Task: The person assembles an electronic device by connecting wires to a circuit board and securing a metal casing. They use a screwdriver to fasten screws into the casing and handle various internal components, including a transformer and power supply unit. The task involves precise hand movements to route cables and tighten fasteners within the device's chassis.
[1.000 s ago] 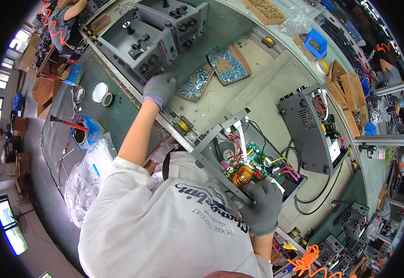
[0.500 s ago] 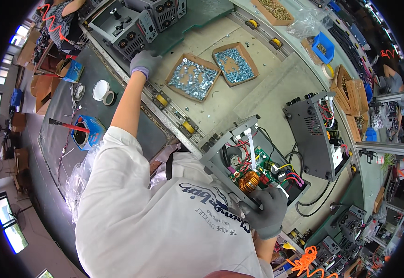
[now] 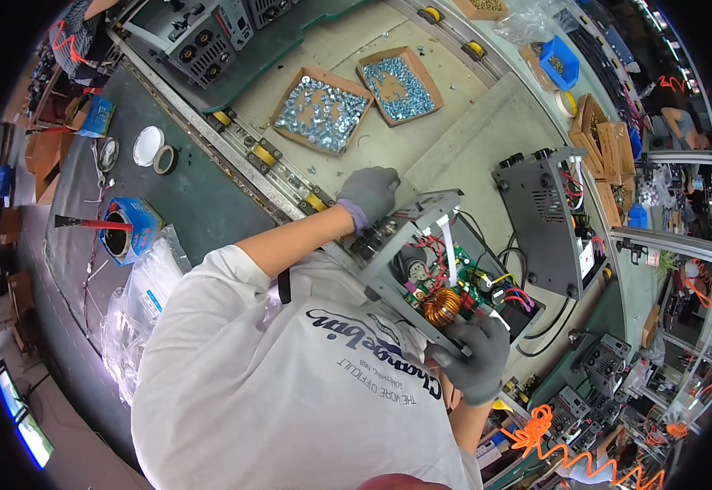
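In front of me a dark grey metal machine housing (image 3: pixel 421 322) lies tilted with its side uncovered. Inside it show a copper coil (image 3: pixel 441 306), a green circuit board and coloured wires. My right hand (image 3: pixel 477 358), in a grey glove, grips the housing's near edge by the coil. My left hand (image 3: pixel 370 194), also gloved, is beside the knobbed front panel at the far left corner. Its fingers are curled, and what they hold, if anything, is hidden. Beyond it stand a carton tray of washer-headed screws (image 3: pixel 323 113) and one of small bluish screws (image 3: pixel 401 86).
A second open housing (image 3: pixel 542 224) stands to the right, black cables between the two. Roller rails (image 3: pixel 278 175) edge the line. Finished-looking machines (image 3: pixel 200 41) stand far left. A blue can (image 3: pixel 131 231) with a red-handled brush sits on the left bench. An orange coiled hose (image 3: pixel 535 429) hangs lower right.
My left hand has come back from the far machines to the near housing's front panel. My right hand keeps its grip on the housing. The whole view has shifted slightly.
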{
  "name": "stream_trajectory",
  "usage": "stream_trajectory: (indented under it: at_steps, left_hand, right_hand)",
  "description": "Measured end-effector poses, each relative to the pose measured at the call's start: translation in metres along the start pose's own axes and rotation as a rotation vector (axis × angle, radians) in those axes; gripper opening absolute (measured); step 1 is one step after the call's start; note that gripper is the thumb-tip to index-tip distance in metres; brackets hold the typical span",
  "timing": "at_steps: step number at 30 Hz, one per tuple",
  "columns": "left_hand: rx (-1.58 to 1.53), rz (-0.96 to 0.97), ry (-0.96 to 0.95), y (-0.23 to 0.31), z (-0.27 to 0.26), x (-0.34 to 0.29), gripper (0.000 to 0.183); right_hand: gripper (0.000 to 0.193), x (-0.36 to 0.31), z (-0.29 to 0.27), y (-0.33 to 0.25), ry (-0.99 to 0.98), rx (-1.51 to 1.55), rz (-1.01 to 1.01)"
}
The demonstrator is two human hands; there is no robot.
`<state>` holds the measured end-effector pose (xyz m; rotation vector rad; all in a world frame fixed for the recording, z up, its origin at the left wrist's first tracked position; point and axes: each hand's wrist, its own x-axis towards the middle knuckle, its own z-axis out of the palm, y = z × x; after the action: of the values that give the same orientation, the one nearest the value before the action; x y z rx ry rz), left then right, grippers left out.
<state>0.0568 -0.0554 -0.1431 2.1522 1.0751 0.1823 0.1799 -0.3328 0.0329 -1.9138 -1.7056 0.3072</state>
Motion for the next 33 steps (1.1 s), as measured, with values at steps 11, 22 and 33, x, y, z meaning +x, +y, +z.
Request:
stream_trajectory:
  at_steps: [11, 22, 33]
  left_hand:
    - [-0.072, 0.310, -0.390, 0.003, 0.049, 0.018, 0.033]
    - [0.263, 0.964, -0.185, 0.052, 0.089, 0.062, 0.052]
    - [0.090, 0.898, -0.189, 0.034, 0.132, 0.073, 0.042]
  right_hand:
    - [0.055, -0.064, -0.034, 0.046, 0.320, 0.220, 0.440]
    - [0.052, -0.069, -0.039, 0.052, 0.363, 0.065, 0.505]
    - [0.058, -0.075, -0.039, 0.061, 0.402, -0.037, 0.579]
